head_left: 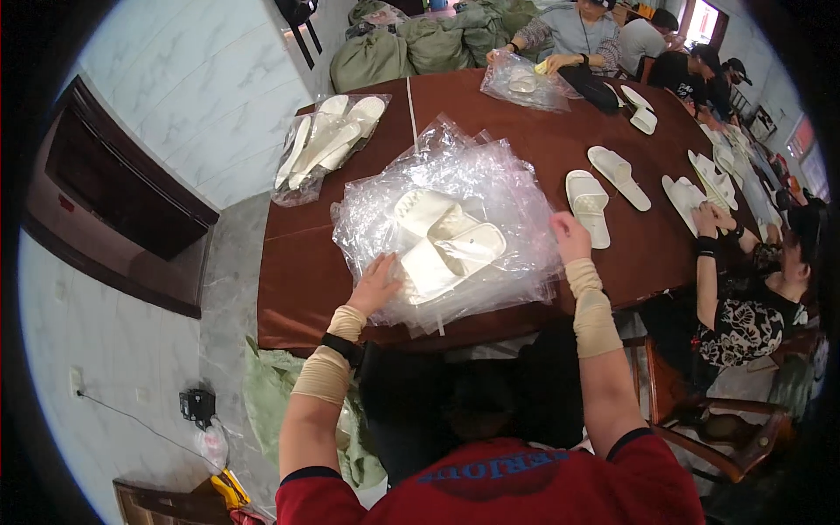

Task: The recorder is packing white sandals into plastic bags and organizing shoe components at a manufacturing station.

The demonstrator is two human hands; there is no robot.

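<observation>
A pair of cream slippers (455, 258) lies on top of a spread pile of clear plastic bags (490, 179) on the brown-covered table. My left hand (376, 284) rests on the near left edge of the pile, beside the slippers, with its fingers stretched out. At the pile's right edge, my right hand (571, 236) is closed with the fingers curled in. Whether it pinches a bag's edge is hard to make out. Another pair of slippers (588, 206) lies just past my right hand.
Bagged slippers (328, 144) sit at the table's far left corner. Across the table (297, 271), a person (569, 39) handles a bagged pair. At right, another person's hands (713, 219) touch slippers. Green sacks (372, 61) stand behind; a wooden chair (700, 420) is at my right.
</observation>
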